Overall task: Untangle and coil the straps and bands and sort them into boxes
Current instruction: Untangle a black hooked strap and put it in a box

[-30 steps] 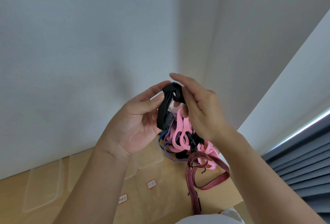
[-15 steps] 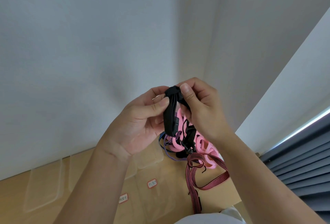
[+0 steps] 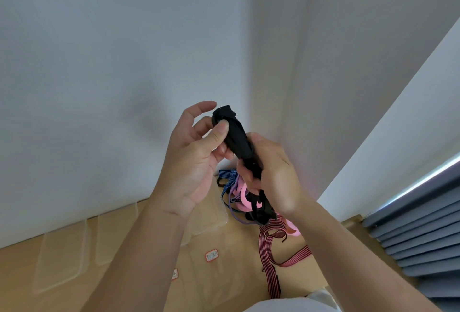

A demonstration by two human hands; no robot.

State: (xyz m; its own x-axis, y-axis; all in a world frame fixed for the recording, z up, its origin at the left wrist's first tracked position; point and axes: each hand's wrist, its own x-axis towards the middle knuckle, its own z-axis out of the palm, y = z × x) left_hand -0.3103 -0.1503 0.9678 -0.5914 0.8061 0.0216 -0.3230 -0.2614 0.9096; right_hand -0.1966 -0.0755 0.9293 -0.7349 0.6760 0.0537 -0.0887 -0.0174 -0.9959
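I hold the black strap (image 3: 236, 137) up above the tabletop (image 3: 236, 286) so it pulls away from the tangle (image 3: 240, 193) it trails into. My right hand (image 3: 273, 175) has a closed grip round its lower part as an anchor, and my left hand (image 3: 196, 162) pinches the folded top, probably to coil it.

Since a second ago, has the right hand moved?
Yes. The right hand dropped from the top end of the black strap to a grip lower down it, nearer the red-edged label, which sits at the same spot in view.
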